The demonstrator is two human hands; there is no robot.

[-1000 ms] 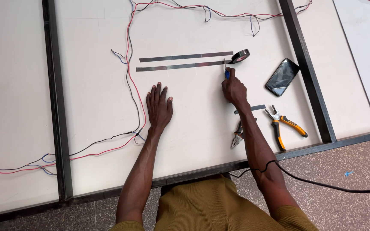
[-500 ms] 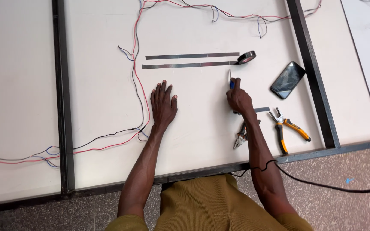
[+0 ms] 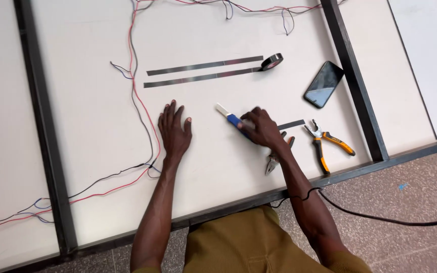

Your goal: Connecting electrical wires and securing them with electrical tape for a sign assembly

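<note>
My right hand (image 3: 261, 129) grips a blue-handled utility knife (image 3: 231, 117), its white blade end pointing up-left just over the white panel (image 3: 92, 116). My left hand (image 3: 174, 130) lies flat on the panel with fingers spread, holding nothing. Above both hands, two long strips of black tape (image 3: 203, 72) are stuck side by side on the panel, running to a roll of black tape (image 3: 272, 61) at their right end. A short piece of black tape (image 3: 291, 124) lies just right of my right hand.
Orange-handled pliers (image 3: 325, 142) and a second, red-handled tool (image 3: 275, 159) lie near my right wrist. A black phone (image 3: 323, 84) rests by the dark frame bar (image 3: 352, 76). Red, black and blue wires (image 3: 137, 101) trail down the panel's left. A black cable (image 3: 380, 217) crosses the brown floor.
My right hand has drawn back from the tape roll toward me, carrying the knife, and turned it to point left. My left hand stays flat on the panel.
</note>
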